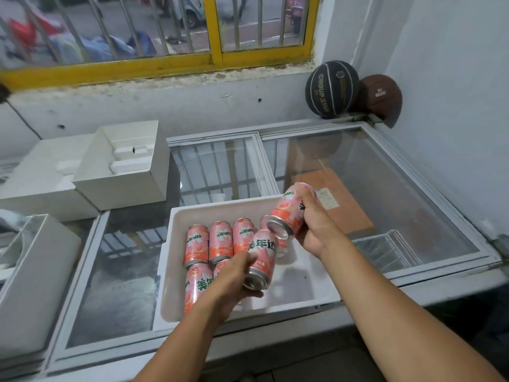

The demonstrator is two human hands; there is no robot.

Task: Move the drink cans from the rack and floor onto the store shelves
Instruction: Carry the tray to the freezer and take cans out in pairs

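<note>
The left hand (230, 282) grips a pink Mirinda can (261, 253), the right hand (316, 227) clutches a second can (287, 210) above the white foam tray (220, 204).

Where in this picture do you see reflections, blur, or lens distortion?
Head view: the glass freezer lid mirrors the window bars; the street behind the yellow window frame is blurred; that frame bows from the wide lens; labels on the cans are readable.

Cans (220, 241) crowd the tray (301, 282) at left; right free.
</note>
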